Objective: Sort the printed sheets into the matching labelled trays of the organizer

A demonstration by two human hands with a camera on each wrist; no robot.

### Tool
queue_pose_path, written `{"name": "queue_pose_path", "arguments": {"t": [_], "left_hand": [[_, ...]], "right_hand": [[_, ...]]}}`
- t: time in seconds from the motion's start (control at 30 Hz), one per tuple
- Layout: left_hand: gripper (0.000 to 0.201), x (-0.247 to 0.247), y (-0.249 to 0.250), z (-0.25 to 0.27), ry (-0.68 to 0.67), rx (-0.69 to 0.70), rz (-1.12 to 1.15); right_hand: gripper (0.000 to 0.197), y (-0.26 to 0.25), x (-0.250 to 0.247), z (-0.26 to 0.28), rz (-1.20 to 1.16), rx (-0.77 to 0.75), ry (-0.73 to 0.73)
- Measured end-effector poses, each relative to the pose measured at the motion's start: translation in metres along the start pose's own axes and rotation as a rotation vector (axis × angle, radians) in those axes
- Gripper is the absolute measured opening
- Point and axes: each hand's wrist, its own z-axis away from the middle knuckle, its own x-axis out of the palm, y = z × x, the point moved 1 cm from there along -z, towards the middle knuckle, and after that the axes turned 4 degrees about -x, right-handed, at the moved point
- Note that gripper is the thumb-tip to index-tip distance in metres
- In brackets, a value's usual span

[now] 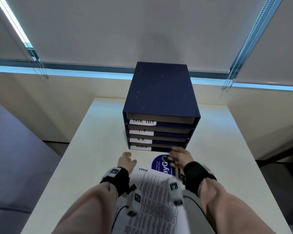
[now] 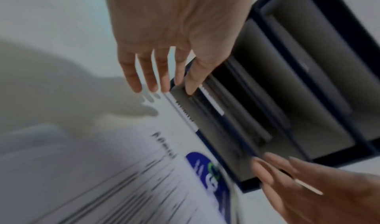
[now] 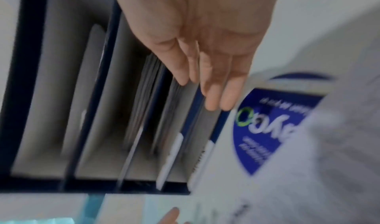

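A dark blue organizer (image 1: 159,92) stands on the white table (image 1: 91,146), its four trays labelled TASK LIST, I.T, H.R. and ADMIN from top to bottom. A printed sheet (image 1: 154,196) with ADMIN handwritten at its top corner lies between my forearms, blurred, and neither hand holds it. My left hand (image 1: 128,157) hovers with straight fingers just in front of the ADMIN tray's label (image 1: 141,147). My right hand (image 1: 178,156) reaches with straight fingers to the right front of that bottom tray. The wrist views show the left hand (image 2: 162,81) and the right hand (image 3: 207,89) empty.
A round blue sticker (image 1: 160,164) is on the table between the sheet and the organizer. The trays hold some papers (image 3: 148,97). Lowered window blinds with bead chains (image 1: 39,68) hang behind the table. A grey floor lies on both sides.
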Motion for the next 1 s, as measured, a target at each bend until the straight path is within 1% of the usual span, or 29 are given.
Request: {"name": "queue_pose_path", "arguments": {"t": [0.03,0.07,0.1,0.13,0.17,0.2,0.23,0.27,0.3,0.37,0.4,0.43,0.47,0.53,0.57,0.6,0.67,0.73,0.83,0.93,1.0], "left_hand": [[0.052,0.006,-0.012,0.001,-0.019,-0.047,-0.001],[0.056,0.011,-0.02,0.002,-0.048,-0.088,0.034],[0.058,0.016,-0.027,0.002,-0.072,-0.107,0.065],[0.059,0.021,-0.032,0.003,-0.089,-0.114,0.078],[0.059,0.026,-0.035,0.004,-0.102,-0.113,0.07],[0.058,0.03,-0.037,0.005,-0.11,-0.109,0.057],[0.055,0.034,-0.039,0.008,-0.119,-0.107,0.041],[0.049,0.036,-0.04,0.012,-0.125,-0.102,0.022],[0.039,0.038,-0.042,0.017,-0.131,-0.092,-0.009],[0.02,0.038,-0.043,0.029,-0.128,-0.035,-0.04],[0.02,0.036,-0.043,0.034,-0.114,0.025,-0.019],[0.026,0.033,-0.043,0.04,-0.092,0.103,0.004],[0.03,0.028,-0.042,0.046,-0.069,0.192,0.025],[0.032,0.018,-0.042,0.052,-0.054,0.292,0.113],[0.03,0.011,-0.039,0.055,-0.068,0.302,0.187],[0.027,0.006,-0.037,0.056,-0.083,0.306,0.258],[0.024,-0.004,-0.034,0.058,-0.083,0.308,0.34],[0.026,-0.01,-0.029,0.062,-0.062,0.304,0.365],[0.028,-0.01,-0.026,0.066,-0.052,0.264,0.395],[0.026,-0.01,-0.023,0.067,-0.058,0.219,0.409],[0.021,-0.01,-0.018,0.064,-0.051,0.174,0.423]], "right_hand": [[0.018,0.015,-0.011,0.003,0.179,-0.029,0.07],[0.015,0.03,-0.024,0.006,0.358,-0.047,0.14],[0.016,0.046,-0.037,0.011,0.519,-0.025,0.198],[0.024,0.063,-0.049,0.016,0.645,0.024,0.239],[0.033,0.078,-0.059,0.022,0.709,0.081,0.259],[0.04,0.091,-0.066,0.027,0.684,0.113,0.251],[0.044,0.099,-0.068,0.032,0.599,0.116,0.235],[0.044,0.106,-0.069,0.034,0.532,0.099,0.222],[0.04,0.108,-0.07,0.037,0.502,0.087,0.222],[0.025,0.105,-0.07,0.043,0.467,0.07,0.224],[0.018,0.102,-0.07,0.045,0.449,0.066,0.213],[0.015,0.097,-0.07,0.048,0.434,0.056,0.199],[0.016,0.092,-0.07,0.05,0.407,0.034,0.184],[0.013,0.081,-0.069,0.056,0.258,0.015,0.122],[0.007,0.077,-0.069,0.059,0.164,0.019,0.077],[0.006,0.072,-0.068,0.064,0.081,0.03,0.037],[0.014,0.069,-0.067,0.072,-0.013,0.039,-0.065],[0.019,0.069,-0.065,0.076,-0.04,0.035,-0.128],[0.024,0.07,-0.062,0.081,-0.062,0.033,-0.138],[0.027,0.069,-0.062,0.086,-0.087,0.052,-0.163],[0.027,0.071,-0.062,0.096,-0.053,0.052,-0.205]]}}
